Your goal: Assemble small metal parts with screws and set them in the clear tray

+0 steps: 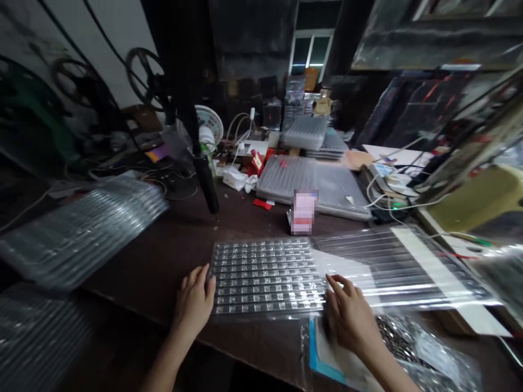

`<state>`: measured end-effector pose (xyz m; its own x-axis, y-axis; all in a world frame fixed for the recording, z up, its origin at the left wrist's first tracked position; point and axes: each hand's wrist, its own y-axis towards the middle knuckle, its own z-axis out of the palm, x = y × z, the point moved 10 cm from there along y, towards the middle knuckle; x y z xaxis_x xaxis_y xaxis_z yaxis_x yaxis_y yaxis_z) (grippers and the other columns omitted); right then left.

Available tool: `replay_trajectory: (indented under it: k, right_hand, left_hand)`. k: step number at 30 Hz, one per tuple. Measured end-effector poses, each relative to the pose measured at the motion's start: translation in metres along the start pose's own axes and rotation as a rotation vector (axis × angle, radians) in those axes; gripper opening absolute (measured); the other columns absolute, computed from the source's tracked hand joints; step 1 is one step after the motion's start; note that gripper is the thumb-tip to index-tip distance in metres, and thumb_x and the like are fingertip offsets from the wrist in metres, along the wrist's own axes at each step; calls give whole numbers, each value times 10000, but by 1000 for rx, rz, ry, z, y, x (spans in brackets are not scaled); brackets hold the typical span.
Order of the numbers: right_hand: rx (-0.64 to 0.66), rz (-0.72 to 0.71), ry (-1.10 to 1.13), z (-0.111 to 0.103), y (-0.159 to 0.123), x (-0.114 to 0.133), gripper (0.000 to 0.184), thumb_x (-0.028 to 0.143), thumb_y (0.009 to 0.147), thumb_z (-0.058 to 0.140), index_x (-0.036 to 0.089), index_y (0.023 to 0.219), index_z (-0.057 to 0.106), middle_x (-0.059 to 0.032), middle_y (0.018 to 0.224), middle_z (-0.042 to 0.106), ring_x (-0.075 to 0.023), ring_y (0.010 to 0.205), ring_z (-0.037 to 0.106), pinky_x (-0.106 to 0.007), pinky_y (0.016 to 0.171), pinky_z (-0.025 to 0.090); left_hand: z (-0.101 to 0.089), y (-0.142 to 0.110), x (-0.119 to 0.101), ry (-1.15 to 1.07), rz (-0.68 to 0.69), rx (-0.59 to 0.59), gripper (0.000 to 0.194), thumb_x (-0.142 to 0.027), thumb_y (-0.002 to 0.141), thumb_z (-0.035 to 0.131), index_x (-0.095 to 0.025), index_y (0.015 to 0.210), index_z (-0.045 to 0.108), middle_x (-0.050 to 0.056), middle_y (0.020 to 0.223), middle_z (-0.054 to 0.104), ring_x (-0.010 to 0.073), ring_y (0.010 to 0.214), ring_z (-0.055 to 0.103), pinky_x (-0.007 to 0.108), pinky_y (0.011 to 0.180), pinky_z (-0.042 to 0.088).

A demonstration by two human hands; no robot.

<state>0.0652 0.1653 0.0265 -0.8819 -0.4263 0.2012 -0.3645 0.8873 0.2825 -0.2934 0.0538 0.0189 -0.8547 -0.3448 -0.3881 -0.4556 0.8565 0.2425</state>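
Note:
A clear plastic blister tray (pixel 265 275) with many small pockets lies flat near the front of the dark table (pixel 163 256). My left hand (pixel 194 302) rests at the tray's left edge, fingers curled loosely against it. My right hand (pixel 347 316) lies on the tray's right front part, fingers spread over the plastic. A second clear ribbed tray (pixel 392 267) continues to the right, partly overlapping the first. Under my right wrist sits a plastic bag of small dark parts (pixel 404 340) with a blue-edged sheet.
A stack of clear trays (pixel 81 228) lies at the left, another stack (pixel 310 182) at the back centre. A black pole (pixel 204 179) stands behind the tray. A small fan (pixel 206 128), cables and a power strip (pixel 388 188) crowd the back.

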Motion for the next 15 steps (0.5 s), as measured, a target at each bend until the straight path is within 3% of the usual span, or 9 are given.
replay_trajectory:
  k: [7, 11, 15]
  right_hand:
    - [201, 1, -248, 19, 30, 18, 377, 192, 923, 358, 138, 1265, 508, -144, 1139, 595, -253, 930, 593, -363, 713, 448]
    - [221, 22, -324, 15, 31, 24, 439, 114, 900, 347, 154, 1327, 443, -121, 1097, 613, -246, 919, 595, -361, 728, 419]
    - [240, 38, -256, 15, 31, 22, 392, 169, 920, 338, 140, 1282, 486, -133, 1169, 588, -235, 985, 578, -326, 761, 420]
  left_hand:
    - [5, 22, -6, 45, 1, -33, 394, -265, 928, 333, -142, 1238, 542, 139, 1297, 539, 281, 1219, 440, 489, 1004, 348]
    - [12, 14, -7, -7, 38, -69, 417, -258, 938, 294, -133, 1278, 500, 154, 1327, 521, 274, 1256, 413, 517, 1041, 273]
    - [17, 13, -7, -47, 29, -83, 411, -267, 930, 314, -145, 1274, 502, 157, 1324, 525, 284, 1260, 409, 548, 1051, 227]
